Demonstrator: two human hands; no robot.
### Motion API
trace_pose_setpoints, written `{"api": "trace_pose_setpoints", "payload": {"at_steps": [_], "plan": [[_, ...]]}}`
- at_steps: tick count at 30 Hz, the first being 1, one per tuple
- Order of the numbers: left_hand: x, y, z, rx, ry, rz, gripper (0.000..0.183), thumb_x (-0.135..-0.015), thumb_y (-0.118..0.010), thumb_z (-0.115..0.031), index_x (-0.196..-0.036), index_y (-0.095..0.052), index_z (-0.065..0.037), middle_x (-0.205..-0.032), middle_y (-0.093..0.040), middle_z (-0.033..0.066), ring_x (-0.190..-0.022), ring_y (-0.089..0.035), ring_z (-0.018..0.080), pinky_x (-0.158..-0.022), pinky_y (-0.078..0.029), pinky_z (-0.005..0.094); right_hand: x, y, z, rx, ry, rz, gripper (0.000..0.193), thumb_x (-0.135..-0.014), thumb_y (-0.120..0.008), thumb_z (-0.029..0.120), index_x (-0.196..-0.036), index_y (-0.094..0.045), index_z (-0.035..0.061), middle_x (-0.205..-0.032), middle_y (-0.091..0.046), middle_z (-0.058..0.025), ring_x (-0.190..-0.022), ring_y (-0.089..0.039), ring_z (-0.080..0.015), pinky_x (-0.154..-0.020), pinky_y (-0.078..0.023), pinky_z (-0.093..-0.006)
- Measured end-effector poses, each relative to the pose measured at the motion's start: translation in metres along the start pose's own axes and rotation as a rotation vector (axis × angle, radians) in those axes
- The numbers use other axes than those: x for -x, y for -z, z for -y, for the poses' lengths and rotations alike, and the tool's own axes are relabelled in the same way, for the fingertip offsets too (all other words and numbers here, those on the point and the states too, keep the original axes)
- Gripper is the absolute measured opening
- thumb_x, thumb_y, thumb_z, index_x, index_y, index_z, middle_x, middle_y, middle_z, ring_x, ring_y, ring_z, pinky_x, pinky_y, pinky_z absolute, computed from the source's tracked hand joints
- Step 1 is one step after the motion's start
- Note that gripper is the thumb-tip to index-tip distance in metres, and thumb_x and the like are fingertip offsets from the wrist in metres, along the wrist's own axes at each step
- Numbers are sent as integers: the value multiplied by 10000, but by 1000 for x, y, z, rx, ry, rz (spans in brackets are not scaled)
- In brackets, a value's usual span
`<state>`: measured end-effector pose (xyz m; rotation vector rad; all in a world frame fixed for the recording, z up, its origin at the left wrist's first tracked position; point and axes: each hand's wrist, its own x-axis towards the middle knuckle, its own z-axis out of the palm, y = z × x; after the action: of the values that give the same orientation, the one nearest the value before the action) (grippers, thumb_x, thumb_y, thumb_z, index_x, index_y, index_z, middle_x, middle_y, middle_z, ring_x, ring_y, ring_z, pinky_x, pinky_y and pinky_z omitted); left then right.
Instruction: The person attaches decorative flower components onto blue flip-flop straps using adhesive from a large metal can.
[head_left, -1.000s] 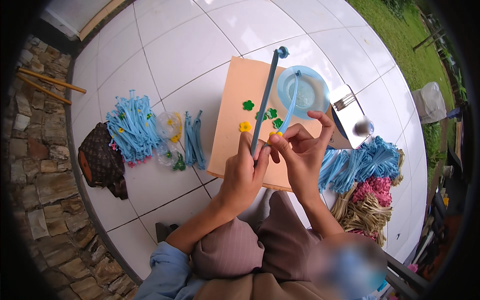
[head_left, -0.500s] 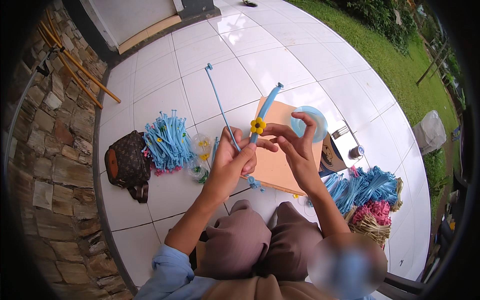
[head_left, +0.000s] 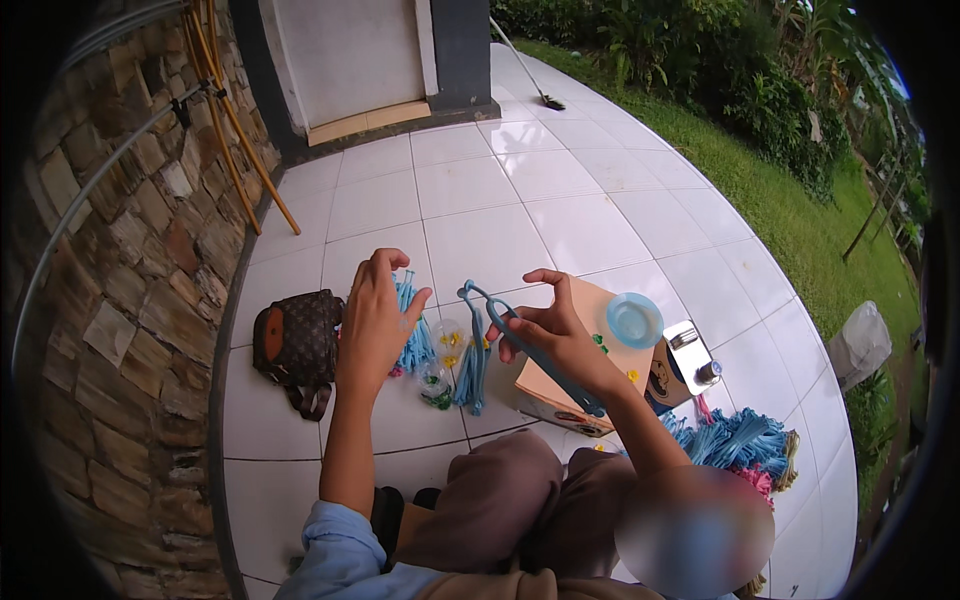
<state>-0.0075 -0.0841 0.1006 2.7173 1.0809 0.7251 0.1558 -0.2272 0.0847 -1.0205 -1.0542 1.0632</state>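
My left hand (head_left: 374,325) is raised with its fingers apart and nothing in it, in front of a pile of thin blue straps (head_left: 412,330). In my right hand (head_left: 562,342), thumb and fingers close on a bent blue strap (head_left: 540,358); one end loops up to the left, the other hangs below the palm. No yellow flower shows on this strap. Between and beyond my hands lies a smaller bunch of blue straps (head_left: 470,375), beside clear cups holding yellow flower pieces (head_left: 451,345) and green pieces (head_left: 436,384). My left hand hides part of the pile.
A cardboard box (head_left: 592,298) carries a light-blue bowl (head_left: 634,320). Right of it are a metal tray (head_left: 686,345) and a spool (head_left: 709,372). Blue bundles (head_left: 740,440) lie at the right; a brown backpack (head_left: 290,340) sits at the left.
My hands have moved apart. The left has let go of its strap and opened, moving left; the flowered strap is out of sight. The view has tilted upward.
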Motion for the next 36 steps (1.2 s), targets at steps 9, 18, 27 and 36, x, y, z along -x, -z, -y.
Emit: {"api": "trace_pose_setpoints", "payload": {"at_steps": [9, 18, 27, 36], "plan": [[37, -46, -43, 376, -663, 131, 405, -754, -540, -37, -1153, -470, -47, -987, -525, 94, -862, -517, 233, -808, -355, 392, 47, 15, -2, -73, -212, -93, 281, -948, -355, 115, -1210, -273, 59, -875, -592, -175, -731, -636, -239, -697, -516, -316], [18, -80, -58, 585, -615, 14, 164, -830, -549, -90, -991, -532, -116, -722, -543, 36, -616, -516, 203, -628, -366, 321, 82, 51, 12, -256, -157, -142, 392, -866, -350, -28, -1249, -304, 42, -1099, -541, -263, -889, -622, -343, -817, -518, -353], [27, -94, -115, 978, -211, -3, 172, -939, -382, -129, -894, -515, -30, -638, -532, 41, -454, -366, 115, -543, -366, 249, 82, 25, 11, -563, 640, -669, 507, -912, -471, 325, -1285, -228, 82, -1127, -517, -224, -814, -553, -219, -707, -430, -313], [33, -96, -138, 1993, 357, 514, 193, -934, -424, -216, -913, -526, -53, -944, -560, 67, -475, -272, 42, -519, -277, 161, 94, 34, -1, -46, 596, -975, 487, -906, -465, 116, -1301, -184, 67, -682, -502, -79, -620, -471, -125, -602, -367, -228]]}}
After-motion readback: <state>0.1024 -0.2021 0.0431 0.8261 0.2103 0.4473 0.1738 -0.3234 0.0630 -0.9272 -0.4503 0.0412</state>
